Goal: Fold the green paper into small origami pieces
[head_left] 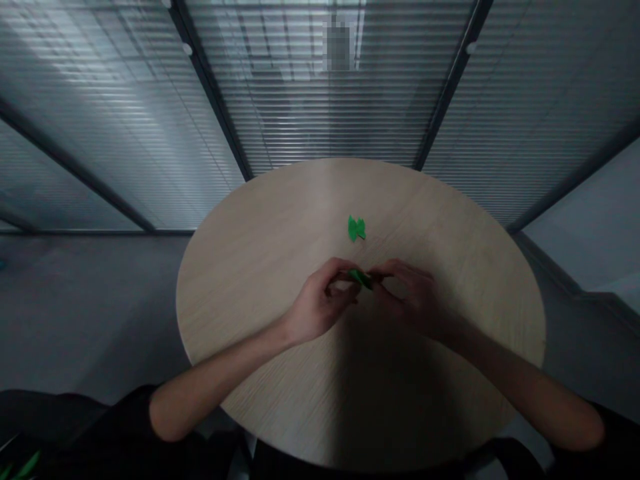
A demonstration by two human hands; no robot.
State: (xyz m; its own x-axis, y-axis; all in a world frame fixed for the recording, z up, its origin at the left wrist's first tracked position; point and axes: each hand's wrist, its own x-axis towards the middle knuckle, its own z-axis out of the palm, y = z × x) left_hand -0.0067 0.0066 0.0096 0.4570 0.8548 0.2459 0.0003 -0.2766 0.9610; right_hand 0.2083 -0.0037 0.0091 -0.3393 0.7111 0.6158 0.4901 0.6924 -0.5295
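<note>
A small bright green piece [361, 278], perhaps folded paper, is pinched between my two hands above the middle of the table. My left hand [325, 297] grips its left side with thumb and fingers. On the other side, my right hand [407, 293] closes its fingertips on the right end, and that end is partly hidden. Just beyond my hands lies a green butterfly-shaped piece [357, 228], flat on the table and touched by neither hand.
The round wooden table [250, 267] has its far edge close to glass panels with blinds [330, 120]. Grey floor [110, 300] surrounds it. At the bottom left, something green [27, 465] shows by a dark surface.
</note>
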